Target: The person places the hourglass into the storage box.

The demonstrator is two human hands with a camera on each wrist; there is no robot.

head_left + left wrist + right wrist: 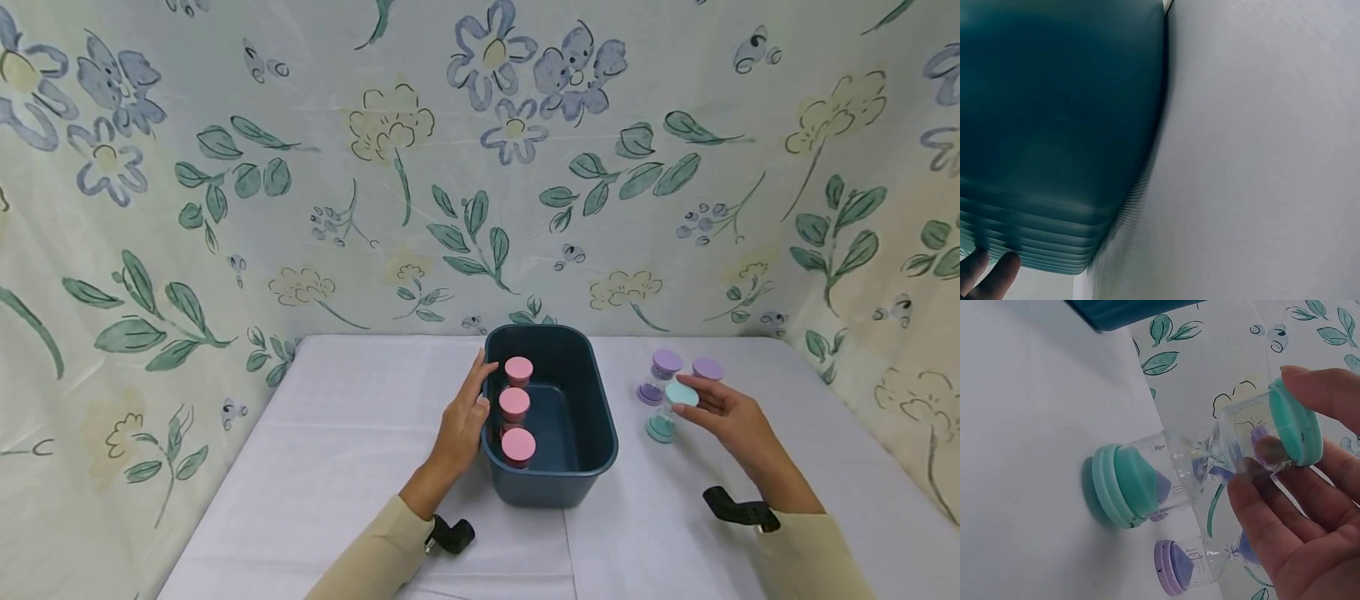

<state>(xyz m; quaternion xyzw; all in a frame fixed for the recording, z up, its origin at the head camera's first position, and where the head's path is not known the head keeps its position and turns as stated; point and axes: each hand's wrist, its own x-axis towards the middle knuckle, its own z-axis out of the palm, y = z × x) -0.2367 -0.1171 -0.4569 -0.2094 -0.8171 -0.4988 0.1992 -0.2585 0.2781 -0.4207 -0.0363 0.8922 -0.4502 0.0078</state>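
My right hand [738, 421] pinches the mint-green cap of a clear sand timer [661, 429] between thumb and fingers. In the right wrist view, mint sand lies in the bottom bulb of this sand timer [1135, 481], and its base is on or just above the table. Against the left wall of a dark blue bin [543, 492] my left hand [459, 429] rests with its fingers extended. Inside, along that wall, stand pink-capped sand timers [513, 402] in a row. Two fingertips [1004, 269] touch or nearly touch the ribbed bin [1041, 125] in the left wrist view.
Behind the mint sand timer stand two purple ones, a left timer [667, 362] and a right timer [708, 368] partly hidden by my hand. A white cloth covers the table [360, 467]. A floral curtain [465, 208] hangs behind it.
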